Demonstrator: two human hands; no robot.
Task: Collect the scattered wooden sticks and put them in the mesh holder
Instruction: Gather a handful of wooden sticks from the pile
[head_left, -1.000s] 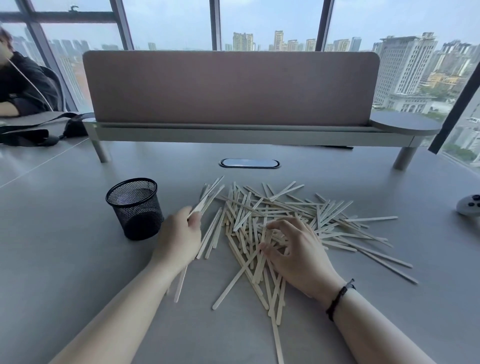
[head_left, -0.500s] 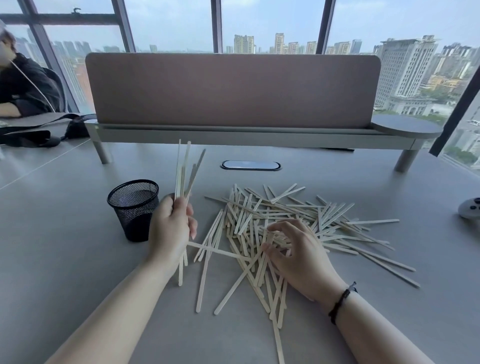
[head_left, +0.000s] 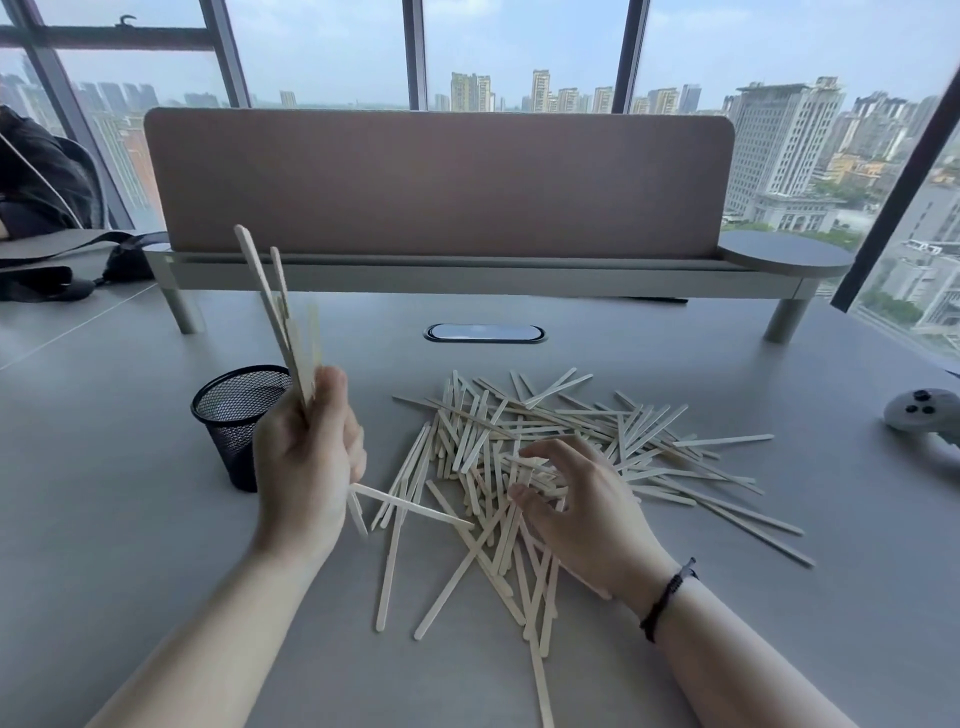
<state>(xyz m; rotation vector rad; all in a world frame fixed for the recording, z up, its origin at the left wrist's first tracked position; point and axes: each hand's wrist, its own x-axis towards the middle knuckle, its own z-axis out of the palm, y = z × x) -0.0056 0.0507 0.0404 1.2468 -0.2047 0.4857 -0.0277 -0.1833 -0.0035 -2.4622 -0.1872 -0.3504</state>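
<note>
Left hand (head_left: 306, 457) raised above the grey desk surface (head_left: 130, 545), fingers curled round a small bundle of pale flat wooden sticks (head_left: 283, 317) held near upright, upper ends fanned and tilted left. Bundle blurred — exact count not determinable. Black round wire-mesh holder (head_left: 236, 421) standing upright just left of and behind that hand, partly hidden by it; no sticks visible above its rim.

Right hand (head_left: 576, 499) resting low on the large scattered heap of pale wooden sticks (head_left: 545, 441), fingers bent among them. Whether anything is actually pinched: cannot tell. Heap spread across the desk centre, well over to the right of the holder, with loose strays toward the near edge.

Risks noted, as judgement only:
- Fanned upper ends and an uneven bundle — lower ends likely to catch on the mesh rim instead of dropping inside, spilling sticks back onto the desk.
- Lightweight holder, narrow base: a sideways knock from the hand or from long sticks leaning on the rim could tip it.
- One stick lying just below the left hand, close to the wrist; liable to be swept further off during the lowering move.
- Grey game controller (head_left: 922, 413) at the right edge, apart from the heap; not an obstruction at present.
</note>
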